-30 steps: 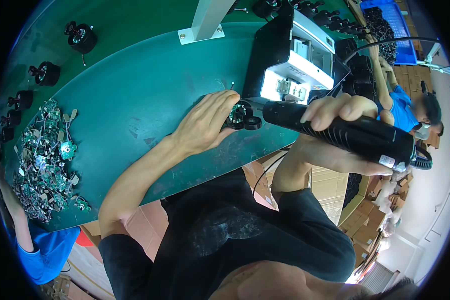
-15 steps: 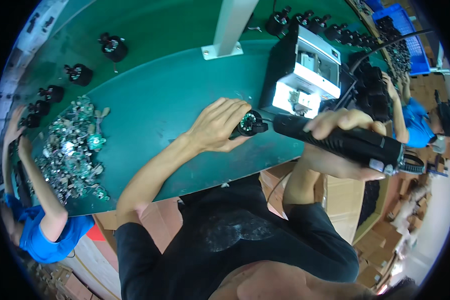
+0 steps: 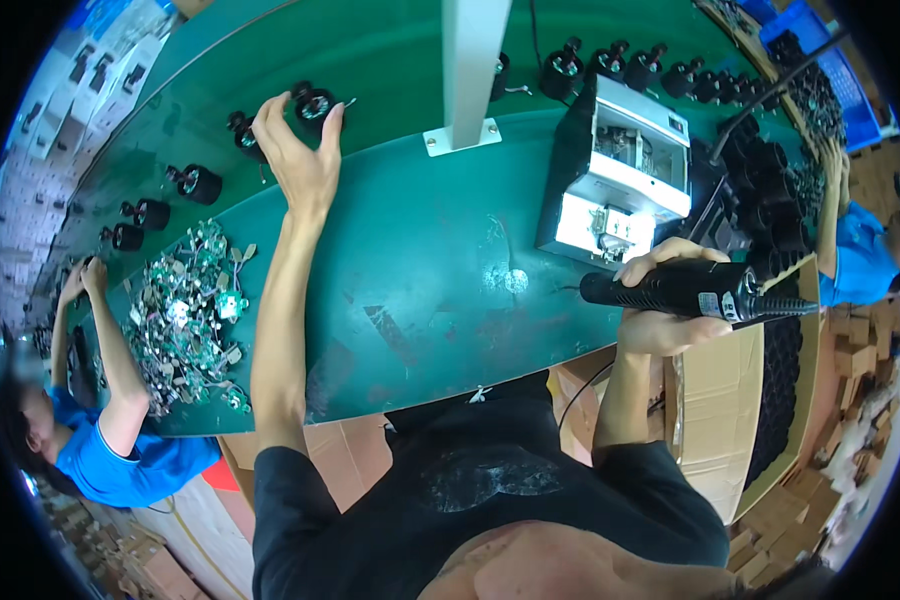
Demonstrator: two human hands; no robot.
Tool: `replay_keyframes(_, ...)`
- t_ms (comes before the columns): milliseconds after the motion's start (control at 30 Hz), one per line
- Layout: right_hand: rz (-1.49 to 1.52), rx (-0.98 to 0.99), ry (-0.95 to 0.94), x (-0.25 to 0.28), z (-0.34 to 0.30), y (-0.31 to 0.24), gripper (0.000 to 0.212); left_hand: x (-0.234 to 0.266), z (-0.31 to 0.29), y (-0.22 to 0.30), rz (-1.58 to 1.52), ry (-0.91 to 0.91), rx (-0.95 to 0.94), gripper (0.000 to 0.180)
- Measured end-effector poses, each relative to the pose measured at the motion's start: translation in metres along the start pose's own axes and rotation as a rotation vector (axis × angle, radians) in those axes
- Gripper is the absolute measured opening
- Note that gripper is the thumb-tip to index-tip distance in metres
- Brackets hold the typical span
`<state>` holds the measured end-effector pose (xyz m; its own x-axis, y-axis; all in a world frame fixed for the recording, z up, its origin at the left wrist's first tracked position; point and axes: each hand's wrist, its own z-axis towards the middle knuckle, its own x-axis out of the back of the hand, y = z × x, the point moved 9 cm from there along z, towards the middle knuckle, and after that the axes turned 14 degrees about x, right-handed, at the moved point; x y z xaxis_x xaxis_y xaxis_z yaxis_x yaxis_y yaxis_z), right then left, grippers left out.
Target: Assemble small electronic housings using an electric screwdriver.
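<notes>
My left hand reaches out over the green belt at the far left. Its thumb and fingers are spread on either side of a round black housing with a small circuit board, and they do not look closed on it. In my right hand is a black electric screwdriver, its thin bit pointing left over the table. My palm and fingers hide part of its body.
Black housings line the belt. Loose circuit boards lie heaped at left. A lit white-and-black machine stands right of a metal post. Black cups are stacked beside it. Co-workers in blue sit at both sides.
My left hand has moved from the table's middle to the belt, and the housing it held now stands there between spread fingers. The screwdriver has drawn slightly down and right.
</notes>
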<state>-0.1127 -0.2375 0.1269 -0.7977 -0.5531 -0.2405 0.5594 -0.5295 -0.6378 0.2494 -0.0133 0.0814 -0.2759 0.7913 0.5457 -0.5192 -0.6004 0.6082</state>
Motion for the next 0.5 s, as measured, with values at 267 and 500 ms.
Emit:
replay_keyframes(267,0.065,-0.041,0.01,-0.004,-0.003,0.007,0.083,-0.097,0.003,0.085,-0.242,-0.584,-0.362,0.04)
replay_keyframes(500,0.033,0.013,0.003,-0.003,-0.01,-0.004,0.082,-0.167,-0.003,0.101,-0.292,-0.861,-0.314,0.034)
